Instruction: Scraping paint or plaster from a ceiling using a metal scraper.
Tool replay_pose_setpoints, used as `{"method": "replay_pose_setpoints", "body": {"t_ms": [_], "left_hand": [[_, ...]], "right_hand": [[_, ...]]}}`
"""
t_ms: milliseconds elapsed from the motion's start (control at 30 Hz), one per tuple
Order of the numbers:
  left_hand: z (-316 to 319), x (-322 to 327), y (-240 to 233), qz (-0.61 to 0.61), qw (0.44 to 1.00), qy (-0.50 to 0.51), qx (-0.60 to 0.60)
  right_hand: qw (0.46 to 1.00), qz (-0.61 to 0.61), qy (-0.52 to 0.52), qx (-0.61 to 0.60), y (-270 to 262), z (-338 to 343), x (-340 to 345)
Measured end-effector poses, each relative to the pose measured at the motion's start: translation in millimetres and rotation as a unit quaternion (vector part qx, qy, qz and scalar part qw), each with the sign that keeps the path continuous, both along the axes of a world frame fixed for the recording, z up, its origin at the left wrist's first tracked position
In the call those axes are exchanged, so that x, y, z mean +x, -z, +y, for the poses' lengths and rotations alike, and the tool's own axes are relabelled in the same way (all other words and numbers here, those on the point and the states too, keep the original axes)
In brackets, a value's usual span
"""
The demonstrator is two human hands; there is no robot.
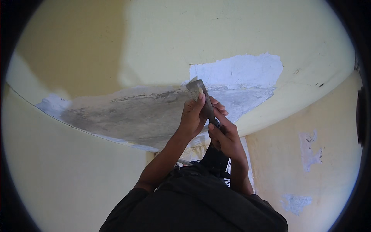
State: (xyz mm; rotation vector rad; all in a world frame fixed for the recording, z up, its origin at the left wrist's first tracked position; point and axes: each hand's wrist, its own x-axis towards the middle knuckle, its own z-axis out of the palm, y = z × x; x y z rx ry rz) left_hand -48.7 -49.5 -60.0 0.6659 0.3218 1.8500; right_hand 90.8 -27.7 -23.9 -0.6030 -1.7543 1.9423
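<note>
A metal scraper (pixel 207 105), probably a putty knife, is held up before the wall, its wide end towards the upper left. My right hand (pixel 230 139) grips it low, around the handle, which the fingers mostly hide. Higher up, my left hand (pixel 191 117) holds the blade end, with the thumb pressed on the blade's face. A thin pale edge shows behind the wide end; whether it belongs to a second blade I cannot tell. Behind the hands, the pale yellow wall (pixel 162 52) has a large stripped grey area (pixel 130 116) and a whitish patch (pixel 237 71) above its right part.
Side walls stand close at the left (pixel 72 174) and right (pixel 275 139). The right one has peeled patches (pixel 296 203). A dark object (pixel 361 116) sits at the far right rim. Below the hands, a strip of floor shows beside my dark clothing (pixel 191 203).
</note>
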Motion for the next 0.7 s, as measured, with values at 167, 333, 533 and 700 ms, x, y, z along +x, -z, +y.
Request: {"method": "replay_pose_setpoints", "body": {"t_ms": [167, 333, 533, 700], "left_hand": [[-1, -4, 6, -0.015, 0.999, -0.033, 0.02], [9, 1, 3, -0.021, 0.997, -0.032, 0.06], [9, 0, 6, -0.031, 0.995, -0.048, 0.076], [12, 6, 3, -0.024, 0.996, -0.041, 0.074]], "right_hand": [[0.996, -0.047, -0.012, 0.074, -2, 8, -4], [0.988, -0.024, -0.008, 0.151, -4, 16, -3], [0.966, 0.018, 0.022, 0.258, -6, 20, -9], [0.974, -0.049, -0.013, 0.223, -19, 24, -3]]}}
